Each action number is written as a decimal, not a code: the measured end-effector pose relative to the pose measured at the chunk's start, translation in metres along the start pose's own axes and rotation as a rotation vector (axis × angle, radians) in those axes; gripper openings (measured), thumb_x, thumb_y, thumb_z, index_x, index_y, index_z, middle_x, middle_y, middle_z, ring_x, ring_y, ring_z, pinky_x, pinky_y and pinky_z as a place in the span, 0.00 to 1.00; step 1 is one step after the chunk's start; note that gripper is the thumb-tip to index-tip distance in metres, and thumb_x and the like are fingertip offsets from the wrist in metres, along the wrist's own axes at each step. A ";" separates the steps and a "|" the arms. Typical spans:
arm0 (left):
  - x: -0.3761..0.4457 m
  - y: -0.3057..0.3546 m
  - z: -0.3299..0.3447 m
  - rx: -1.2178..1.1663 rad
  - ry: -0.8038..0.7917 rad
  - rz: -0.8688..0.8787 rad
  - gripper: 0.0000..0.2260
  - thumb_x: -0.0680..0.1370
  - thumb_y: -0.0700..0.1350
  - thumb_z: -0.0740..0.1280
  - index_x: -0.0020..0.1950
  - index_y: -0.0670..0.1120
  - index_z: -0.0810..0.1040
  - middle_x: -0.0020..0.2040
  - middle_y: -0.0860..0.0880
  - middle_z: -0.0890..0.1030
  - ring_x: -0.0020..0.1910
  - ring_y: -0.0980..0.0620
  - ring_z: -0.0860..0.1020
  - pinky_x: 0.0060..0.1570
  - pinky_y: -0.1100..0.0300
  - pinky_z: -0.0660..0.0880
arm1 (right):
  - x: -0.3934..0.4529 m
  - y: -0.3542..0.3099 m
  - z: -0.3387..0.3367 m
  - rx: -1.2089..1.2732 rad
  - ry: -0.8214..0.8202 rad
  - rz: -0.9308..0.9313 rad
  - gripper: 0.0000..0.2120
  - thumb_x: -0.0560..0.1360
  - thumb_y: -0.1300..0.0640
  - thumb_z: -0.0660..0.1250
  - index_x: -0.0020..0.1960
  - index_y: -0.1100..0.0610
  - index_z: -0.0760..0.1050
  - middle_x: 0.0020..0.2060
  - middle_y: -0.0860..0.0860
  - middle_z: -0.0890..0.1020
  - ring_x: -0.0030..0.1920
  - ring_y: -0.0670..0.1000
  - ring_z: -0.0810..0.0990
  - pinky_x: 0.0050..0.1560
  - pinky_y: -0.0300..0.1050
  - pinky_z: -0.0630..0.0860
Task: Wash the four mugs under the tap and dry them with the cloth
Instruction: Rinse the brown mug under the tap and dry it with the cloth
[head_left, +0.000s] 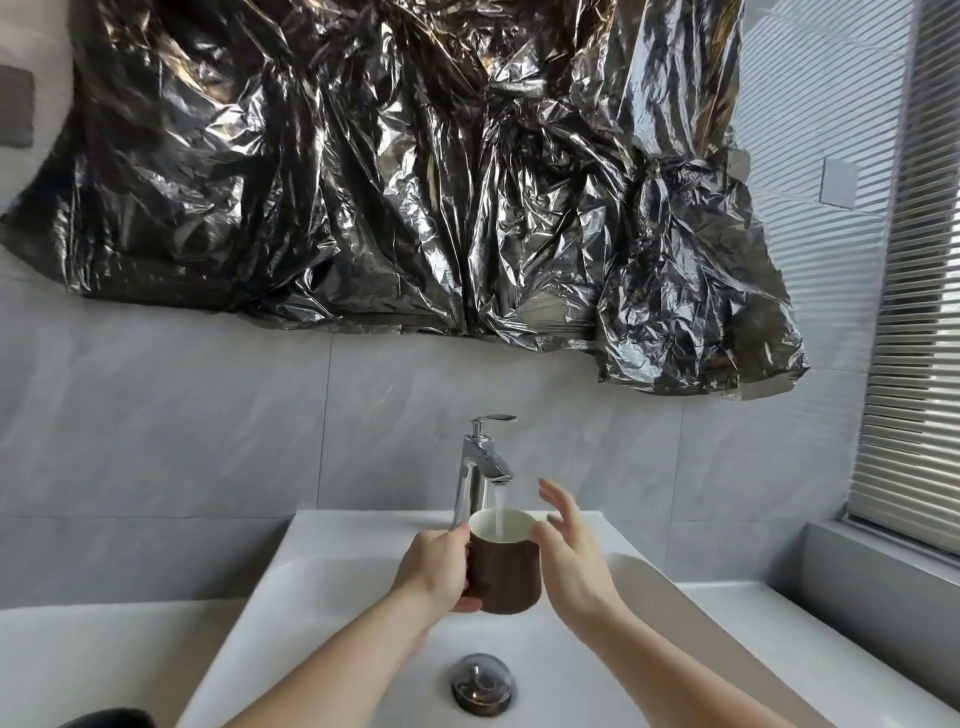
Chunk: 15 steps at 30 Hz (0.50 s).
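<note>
- The brown mug (503, 570), white inside, is held upright over the white basin (332, 582), its mouth right under the spout of the chrome tap (480, 464); a thin stream of water falls into it.
- The left hand (435, 569) has its grip clamped on the mug's left side, fingers curled around it where the handle would be; the handle itself is hidden by the hand.
- The right hand (569, 548) is at the mug's right side with its grip apart: fingers spread and nearly straight, the thumb at the rim, the fingertips lifted clear of the wall of the mug.
- The mug's rim sits just beside the tap's body, with little room between them on the far side.
- Below the mug the basin is open down to the chrome drain stopper (483, 682), which lies well apart from the mug, between the two forearms.
- The basin's back ledge meets the grey tiled wall (156, 441) behind the tap; its left edge drops to the white tabletop (104, 654).
- A dark rounded object (111, 718) shows at the lower left edge; what it is cannot be told.
- Crumpled silver foil (389, 171) hangs high on the wall, far above the hands.
- A window with slatted blinds (914, 364) closes the right side.
</note>
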<state>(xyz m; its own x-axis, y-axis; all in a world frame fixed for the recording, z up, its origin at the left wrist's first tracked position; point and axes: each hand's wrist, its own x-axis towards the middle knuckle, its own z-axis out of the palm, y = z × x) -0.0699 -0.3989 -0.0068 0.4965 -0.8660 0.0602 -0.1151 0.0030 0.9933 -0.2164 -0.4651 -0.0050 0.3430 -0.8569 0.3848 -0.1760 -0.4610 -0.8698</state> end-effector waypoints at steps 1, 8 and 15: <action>0.001 -0.001 -0.001 0.014 0.017 0.015 0.20 0.85 0.47 0.61 0.31 0.49 0.71 0.26 0.53 0.70 0.29 0.51 0.71 0.33 0.57 0.77 | 0.006 -0.015 -0.003 -0.061 0.031 -0.053 0.35 0.71 0.47 0.57 0.79 0.44 0.64 0.76 0.43 0.69 0.76 0.47 0.66 0.78 0.51 0.63; 0.011 -0.001 -0.006 -0.003 0.037 0.001 0.20 0.79 0.55 0.64 0.30 0.47 0.71 0.28 0.49 0.73 0.31 0.46 0.71 0.36 0.57 0.67 | 0.063 -0.082 -0.013 -0.599 -0.067 -0.295 0.26 0.84 0.53 0.57 0.82 0.50 0.61 0.82 0.46 0.61 0.81 0.48 0.60 0.76 0.38 0.55; 0.010 0.000 -0.008 0.029 0.035 0.047 0.25 0.69 0.60 0.63 0.37 0.36 0.75 0.34 0.37 0.78 0.39 0.33 0.75 0.45 0.53 0.64 | 0.044 -0.064 -0.018 -0.526 -0.098 -0.285 0.22 0.87 0.50 0.55 0.80 0.47 0.66 0.80 0.43 0.65 0.77 0.47 0.68 0.73 0.38 0.61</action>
<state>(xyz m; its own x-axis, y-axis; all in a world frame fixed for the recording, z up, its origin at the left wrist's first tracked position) -0.0579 -0.4030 -0.0059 0.5195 -0.8473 0.1106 -0.1633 0.0287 0.9862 -0.2065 -0.4769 0.0731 0.5230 -0.6689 0.5282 -0.4887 -0.7431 -0.4571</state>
